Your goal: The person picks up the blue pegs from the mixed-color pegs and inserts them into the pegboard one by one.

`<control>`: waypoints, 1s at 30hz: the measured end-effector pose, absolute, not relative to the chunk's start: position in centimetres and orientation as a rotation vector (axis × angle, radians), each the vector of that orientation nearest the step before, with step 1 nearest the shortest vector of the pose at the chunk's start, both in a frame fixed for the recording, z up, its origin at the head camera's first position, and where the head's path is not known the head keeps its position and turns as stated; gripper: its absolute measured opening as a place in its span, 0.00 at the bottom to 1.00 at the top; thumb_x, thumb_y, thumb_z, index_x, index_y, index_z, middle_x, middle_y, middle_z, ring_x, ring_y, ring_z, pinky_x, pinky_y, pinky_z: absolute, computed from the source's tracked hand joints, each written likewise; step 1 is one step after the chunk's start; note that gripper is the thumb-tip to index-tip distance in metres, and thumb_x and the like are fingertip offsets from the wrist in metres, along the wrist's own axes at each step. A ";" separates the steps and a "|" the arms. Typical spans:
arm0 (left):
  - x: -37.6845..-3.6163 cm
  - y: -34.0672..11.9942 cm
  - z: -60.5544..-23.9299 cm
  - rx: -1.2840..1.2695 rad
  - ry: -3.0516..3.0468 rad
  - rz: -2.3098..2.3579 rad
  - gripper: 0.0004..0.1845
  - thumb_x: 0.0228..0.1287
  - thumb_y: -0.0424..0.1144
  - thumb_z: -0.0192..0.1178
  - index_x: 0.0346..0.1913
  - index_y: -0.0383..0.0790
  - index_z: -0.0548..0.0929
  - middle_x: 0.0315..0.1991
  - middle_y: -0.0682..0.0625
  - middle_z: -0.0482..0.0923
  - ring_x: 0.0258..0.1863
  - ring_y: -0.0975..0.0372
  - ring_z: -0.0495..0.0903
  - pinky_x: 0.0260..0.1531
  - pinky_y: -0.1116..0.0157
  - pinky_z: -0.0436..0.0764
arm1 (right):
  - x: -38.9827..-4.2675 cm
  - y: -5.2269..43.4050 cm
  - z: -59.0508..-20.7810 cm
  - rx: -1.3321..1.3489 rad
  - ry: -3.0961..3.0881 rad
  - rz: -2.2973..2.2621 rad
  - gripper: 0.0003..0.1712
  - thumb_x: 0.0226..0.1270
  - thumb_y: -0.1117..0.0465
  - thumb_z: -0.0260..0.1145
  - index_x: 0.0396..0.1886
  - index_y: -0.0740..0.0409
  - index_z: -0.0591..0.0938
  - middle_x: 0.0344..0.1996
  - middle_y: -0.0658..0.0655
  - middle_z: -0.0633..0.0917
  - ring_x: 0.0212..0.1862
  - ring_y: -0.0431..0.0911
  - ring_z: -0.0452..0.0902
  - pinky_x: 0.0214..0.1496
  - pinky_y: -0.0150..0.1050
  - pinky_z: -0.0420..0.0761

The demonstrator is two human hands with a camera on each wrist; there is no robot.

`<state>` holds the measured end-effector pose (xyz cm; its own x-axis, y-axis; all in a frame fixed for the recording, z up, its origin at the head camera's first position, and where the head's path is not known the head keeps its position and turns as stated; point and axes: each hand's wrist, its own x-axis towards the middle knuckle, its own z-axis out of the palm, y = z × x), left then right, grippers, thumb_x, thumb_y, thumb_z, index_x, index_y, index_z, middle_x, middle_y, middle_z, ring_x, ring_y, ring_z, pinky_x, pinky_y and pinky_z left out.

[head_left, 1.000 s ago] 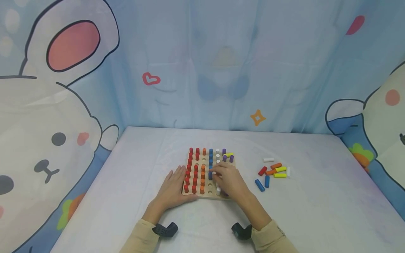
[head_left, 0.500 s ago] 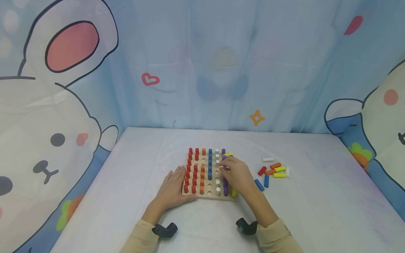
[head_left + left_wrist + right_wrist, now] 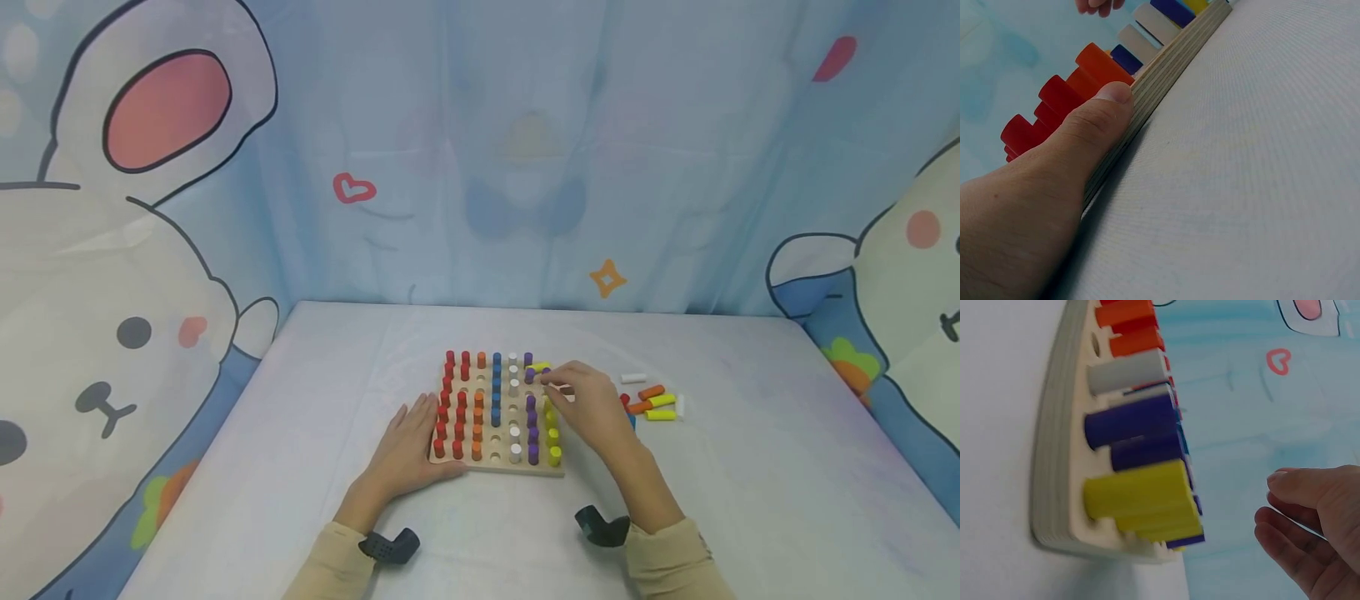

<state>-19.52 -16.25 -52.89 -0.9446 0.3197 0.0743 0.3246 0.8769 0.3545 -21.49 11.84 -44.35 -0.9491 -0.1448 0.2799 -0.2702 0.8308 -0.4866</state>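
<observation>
A wooden pegboard holds columns of upright red, orange, blue, white, purple and yellow pegs. My left hand lies along its left side with extended fingers, and in the left wrist view the thumb presses the front edge. Over the board's right side is my right hand, fingertips near the back of the yellow column. In the right wrist view this hand has thumb and fingers apart with nothing between them, beyond the front yellow peg. A yellow peg lies tilted at the back right.
Loose pegs lie on the white table right of the board, among them a white peg, an orange peg and a yellow peg. The right forearm partly covers blue ones. A printed curtain hangs behind the table.
My right hand has moved right across the board, from the blue column past the white and purple ones to the yellow. White, purple and yellow pegs it covered now show. The left hand stays put.
</observation>
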 end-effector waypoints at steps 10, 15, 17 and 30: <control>-19.7 -16.2 -53.0 -0.510 -3.036 -0.558 0.63 0.43 0.82 0.48 0.75 0.41 0.49 0.76 0.49 0.49 0.76 0.58 0.46 0.75 0.53 0.47 | -21.8 15.1 -43.9 0.277 -2.730 0.773 0.11 0.64 0.62 0.65 0.46 0.57 0.84 0.43 0.57 0.84 0.44 0.53 0.84 0.46 0.48 0.84; -19.6 -16.2 -52.9 -0.518 -3.024 -0.566 0.63 0.44 0.82 0.49 0.75 0.40 0.50 0.76 0.48 0.50 0.76 0.57 0.47 0.74 0.52 0.48 | -21.8 16.4 -43.6 0.232 -2.741 0.796 0.12 0.65 0.62 0.64 0.47 0.58 0.83 0.44 0.59 0.84 0.47 0.54 0.83 0.44 0.47 0.85; -19.6 -16.2 -52.8 -0.518 -3.023 -0.578 0.63 0.44 0.81 0.49 0.75 0.40 0.50 0.76 0.48 0.50 0.76 0.57 0.47 0.74 0.52 0.48 | -21.8 17.1 -43.3 0.209 -2.763 0.804 0.13 0.66 0.62 0.63 0.48 0.59 0.83 0.45 0.60 0.83 0.48 0.56 0.82 0.44 0.47 0.85; -19.4 -16.1 -52.6 -0.509 -3.033 -0.592 0.62 0.44 0.81 0.50 0.75 0.40 0.50 0.76 0.49 0.50 0.76 0.59 0.46 0.75 0.53 0.46 | -22.0 21.7 -43.1 0.138 -2.979 0.845 0.17 0.66 0.57 0.63 0.50 0.62 0.82 0.47 0.64 0.83 0.51 0.59 0.78 0.50 0.53 0.82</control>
